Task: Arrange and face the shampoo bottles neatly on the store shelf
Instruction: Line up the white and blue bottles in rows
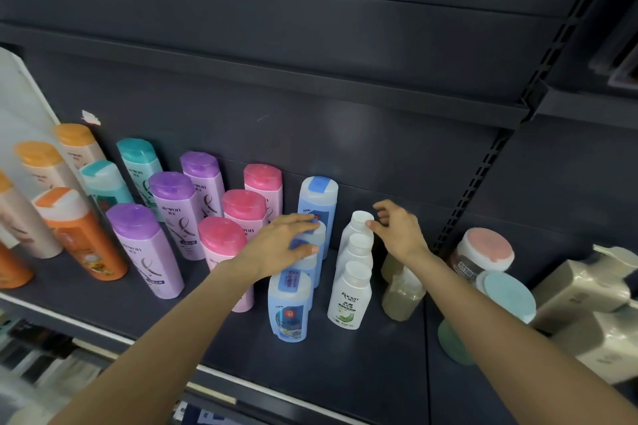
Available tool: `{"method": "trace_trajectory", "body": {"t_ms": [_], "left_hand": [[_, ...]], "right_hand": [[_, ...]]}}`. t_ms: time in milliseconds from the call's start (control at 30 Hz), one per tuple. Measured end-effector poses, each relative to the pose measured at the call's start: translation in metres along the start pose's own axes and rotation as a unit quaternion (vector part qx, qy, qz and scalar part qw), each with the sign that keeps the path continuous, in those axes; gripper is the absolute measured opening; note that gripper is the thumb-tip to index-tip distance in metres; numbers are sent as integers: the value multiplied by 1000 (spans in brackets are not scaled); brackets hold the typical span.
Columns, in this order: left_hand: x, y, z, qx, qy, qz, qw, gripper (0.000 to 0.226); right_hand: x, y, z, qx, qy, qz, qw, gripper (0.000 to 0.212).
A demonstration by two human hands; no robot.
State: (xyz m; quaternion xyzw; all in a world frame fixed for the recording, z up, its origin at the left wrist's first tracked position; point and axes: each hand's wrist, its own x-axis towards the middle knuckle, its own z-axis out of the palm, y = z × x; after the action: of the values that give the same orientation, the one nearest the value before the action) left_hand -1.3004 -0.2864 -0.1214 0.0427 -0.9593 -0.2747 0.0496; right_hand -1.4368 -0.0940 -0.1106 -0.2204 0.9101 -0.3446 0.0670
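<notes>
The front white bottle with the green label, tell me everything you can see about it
The front white bottle looks like glossy plastic, with a round white cap and a label showing green print and a pale green picture. It stands upright on the dark shelf, facing forward, first of three matching bottles in a row. Neither hand touches it; the right hand reaches the rearmost one's cap.

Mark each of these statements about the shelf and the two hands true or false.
1. The left hand rests on a blue bottle in the middle of its row. True.
2. The right hand grips a pink-capped bottle. False: its fingers touch the cap of the rearmost white bottle.
3. The white bottles stand in one row of three. True.
4. The purple bottles lie flat on the shelf. False: they stand upright.
</notes>
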Motion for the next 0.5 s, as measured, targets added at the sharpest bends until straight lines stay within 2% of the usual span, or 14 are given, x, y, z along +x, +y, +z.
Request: {"method": "trace_trajectory", "body": {"t_ms": [167,333,500], "left_hand": [[0,1,1,-9,4,-10,1000,55],[0,2,0,-19,-3,-14,1000,54],[-2,2,3,-16,16,-13,1000,52]], "right_hand": [[12,1,12,-10,-80,12,997,51],[21,0,13,27,-57,31,998,29],[15,-4,8,54,-31,10,998,22]]}}
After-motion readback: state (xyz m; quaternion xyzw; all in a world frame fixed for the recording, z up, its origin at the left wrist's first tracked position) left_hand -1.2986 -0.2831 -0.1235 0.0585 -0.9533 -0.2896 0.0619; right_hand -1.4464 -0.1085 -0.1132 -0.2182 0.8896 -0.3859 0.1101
